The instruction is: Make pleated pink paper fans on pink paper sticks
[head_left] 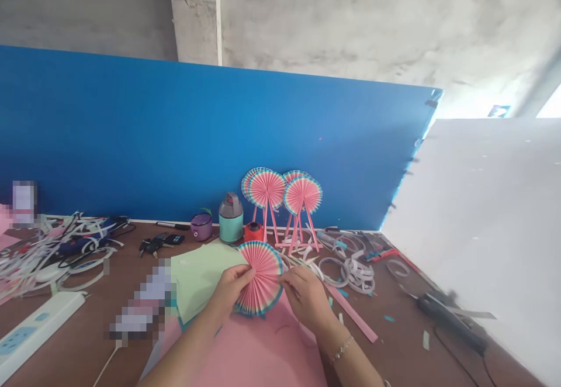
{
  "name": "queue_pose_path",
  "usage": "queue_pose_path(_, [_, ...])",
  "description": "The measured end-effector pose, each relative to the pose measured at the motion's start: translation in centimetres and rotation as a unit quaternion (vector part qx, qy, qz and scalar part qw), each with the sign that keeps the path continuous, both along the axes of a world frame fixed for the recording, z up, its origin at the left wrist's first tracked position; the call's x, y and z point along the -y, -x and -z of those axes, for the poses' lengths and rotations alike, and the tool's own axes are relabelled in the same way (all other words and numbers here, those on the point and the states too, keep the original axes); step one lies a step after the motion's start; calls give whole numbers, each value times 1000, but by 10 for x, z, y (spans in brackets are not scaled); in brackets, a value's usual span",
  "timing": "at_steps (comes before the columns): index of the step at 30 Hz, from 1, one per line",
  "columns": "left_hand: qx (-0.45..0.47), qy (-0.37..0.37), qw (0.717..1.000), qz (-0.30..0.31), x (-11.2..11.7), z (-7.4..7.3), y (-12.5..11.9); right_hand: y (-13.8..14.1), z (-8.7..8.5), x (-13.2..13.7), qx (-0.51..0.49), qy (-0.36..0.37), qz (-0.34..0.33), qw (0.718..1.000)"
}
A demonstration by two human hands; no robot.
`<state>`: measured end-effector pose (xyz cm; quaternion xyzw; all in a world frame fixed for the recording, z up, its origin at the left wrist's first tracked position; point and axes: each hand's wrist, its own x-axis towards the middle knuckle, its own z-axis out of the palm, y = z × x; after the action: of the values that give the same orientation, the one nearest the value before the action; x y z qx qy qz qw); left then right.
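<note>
A round pleated pink paper fan (262, 277) with a teal rim is held upright above a pink paper sheet (258, 352). My left hand (228, 290) pinches its left side at the centre. On the fan's right edge, my right hand (304, 296) is closed with fingertips pinching the rim. A bracelet sits on my right wrist. Several finished fans on pink sticks (280, 197) lean against the blue partition behind.
Light green paper (197, 276) lies left of the fan. A teal bottle (231, 218), purple cup (201, 227), keys (155, 244), power strip (33, 331), paper strip scraps (350, 267), a pink strip (350, 312) and a glue gun (447, 311) sit on the brown table (79, 346).
</note>
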<state>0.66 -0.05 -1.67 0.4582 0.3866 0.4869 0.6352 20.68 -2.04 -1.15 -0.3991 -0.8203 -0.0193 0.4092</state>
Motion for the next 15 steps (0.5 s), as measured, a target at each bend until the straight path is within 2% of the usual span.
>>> queue_pose_path(3, [30, 20, 999, -11, -2, 5, -2, 4, -3, 3, 18, -15, -16, 1000])
queue_pose_path(7, [16, 17, 999, -24, -2, 5, -1, 5, -6, 4, 18, -21, -12, 1000])
queue_pose_path(15, [19, 37, 999, -24, -2, 3, 1, 1, 3, -1, -19, 5, 13, 1000])
